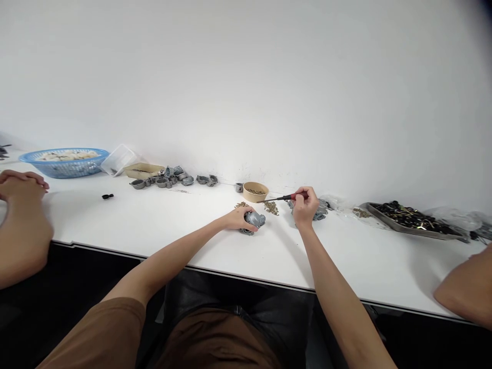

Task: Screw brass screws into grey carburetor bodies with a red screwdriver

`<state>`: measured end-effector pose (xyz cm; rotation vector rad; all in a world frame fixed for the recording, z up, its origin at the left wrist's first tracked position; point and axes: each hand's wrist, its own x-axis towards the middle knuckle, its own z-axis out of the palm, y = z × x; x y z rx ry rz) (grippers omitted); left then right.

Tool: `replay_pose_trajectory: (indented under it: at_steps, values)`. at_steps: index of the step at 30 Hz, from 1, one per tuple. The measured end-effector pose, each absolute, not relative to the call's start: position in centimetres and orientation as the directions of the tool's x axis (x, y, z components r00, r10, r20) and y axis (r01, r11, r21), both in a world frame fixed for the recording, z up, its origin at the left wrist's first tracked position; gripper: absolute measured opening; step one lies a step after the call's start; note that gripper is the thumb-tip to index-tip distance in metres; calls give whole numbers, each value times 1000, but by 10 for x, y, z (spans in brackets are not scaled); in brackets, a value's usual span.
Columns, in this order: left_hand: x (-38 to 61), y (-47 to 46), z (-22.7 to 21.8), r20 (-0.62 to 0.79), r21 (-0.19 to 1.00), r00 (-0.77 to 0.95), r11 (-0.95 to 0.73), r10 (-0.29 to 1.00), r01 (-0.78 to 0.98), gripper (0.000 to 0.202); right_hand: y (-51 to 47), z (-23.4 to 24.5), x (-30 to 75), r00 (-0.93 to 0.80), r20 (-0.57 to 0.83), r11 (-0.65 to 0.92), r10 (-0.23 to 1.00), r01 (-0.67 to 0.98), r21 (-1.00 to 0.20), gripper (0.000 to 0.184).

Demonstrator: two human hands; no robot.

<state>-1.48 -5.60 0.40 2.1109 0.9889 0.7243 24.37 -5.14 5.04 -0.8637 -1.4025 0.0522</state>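
My left hand (237, 219) is closed around a grey metal fitting (254, 221) that rests on the white table (154, 220). My right hand (305, 205) is closed on a small screwdriver with a red handle (286, 197); its dark shaft points left toward a small pile of brass screws (271, 207). A tan bowl of screws (255, 192) stands just behind the pile. More grey fittings (321, 210) lie right behind my right hand.
A row of grey fittings (172, 179) lies at the back left, beside a blue basket (65, 161) and a clear plastic tub (119, 160). A metal tray of dark parts (413, 219) sits at the right. Other people's arms show at the left edge (21, 215) and right edge (467, 289).
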Motion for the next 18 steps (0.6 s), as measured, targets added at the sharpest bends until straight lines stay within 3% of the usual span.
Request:
replay_pose_trajectory:
  at_steps: [3,6,11,18]
  values:
    - [-17,-56,6,185,753,575,-491,797,437,64,-51,52,248,296,810,719,506,374,-586,10]
    - [-20,-56,7,202,724,584,-522,786,451,62,-53,53,249,221,811,735,542,342,-585,10]
    - [-24,-54,6,227,697,573,-542,787,469,60,-56,52,241,78,813,733,576,390,-557,10]
    - [-25,-52,6,251,699,587,-563,770,441,59,-58,49,233,19,798,707,603,450,-545,10]
